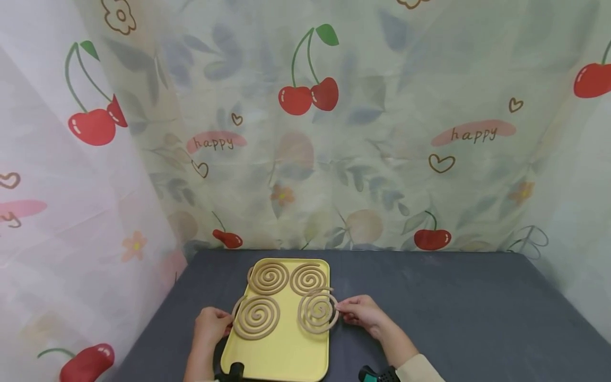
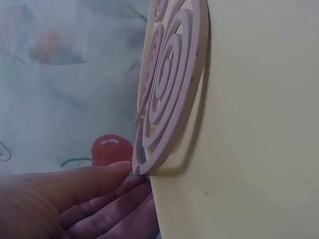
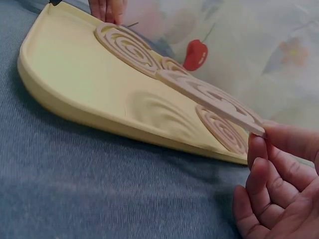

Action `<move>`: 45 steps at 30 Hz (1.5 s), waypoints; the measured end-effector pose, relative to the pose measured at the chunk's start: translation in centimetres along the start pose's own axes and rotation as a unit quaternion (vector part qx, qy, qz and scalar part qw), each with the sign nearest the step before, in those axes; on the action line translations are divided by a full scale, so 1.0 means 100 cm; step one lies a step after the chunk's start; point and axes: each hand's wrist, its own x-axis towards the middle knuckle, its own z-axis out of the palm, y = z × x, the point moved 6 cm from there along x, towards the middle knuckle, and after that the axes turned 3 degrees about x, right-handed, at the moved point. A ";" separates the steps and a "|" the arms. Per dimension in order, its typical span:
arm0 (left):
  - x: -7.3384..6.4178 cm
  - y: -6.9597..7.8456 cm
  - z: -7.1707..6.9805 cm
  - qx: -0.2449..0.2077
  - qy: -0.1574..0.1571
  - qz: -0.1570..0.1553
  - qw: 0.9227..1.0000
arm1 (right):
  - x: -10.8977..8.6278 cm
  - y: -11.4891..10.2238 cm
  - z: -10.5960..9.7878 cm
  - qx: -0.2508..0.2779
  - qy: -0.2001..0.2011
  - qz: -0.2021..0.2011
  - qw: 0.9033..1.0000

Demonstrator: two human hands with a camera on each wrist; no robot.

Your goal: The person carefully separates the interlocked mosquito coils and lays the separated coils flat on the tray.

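A yellow tray (image 1: 274, 361) bears brown spiral mosquito coils. My right hand (image 1: 365, 314) pinches the outer edge of one coil (image 3: 209, 97) between thumb and fingers. This coil is held above the tray's right side and casts a shadow on it. At the tray's left edge, my left hand (image 1: 212, 323) pinches the rim of another coil (image 2: 192, 69), thumb on top and fingers below. That coil overhangs the tray's left rim, and part of it stands off the surface. Two more coils, a left one (image 1: 269, 278) and a right one (image 1: 307, 279), lie at the far end.
A dark cloth (image 1: 429, 307) covers the table under the tray. Behind it and at the sides hang curtains (image 1: 372, 159) printed with cherries. A black strap piece (image 1: 235, 370) is near the tray's front left corner; a dark wrist device (image 1: 377, 374) is by the right sleeve.
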 end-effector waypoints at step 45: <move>0.001 0.000 0.001 0.012 -0.013 -0.013 1.000 | 0.005 -0.030 0.062 -0.525 0.163 -0.172 0.817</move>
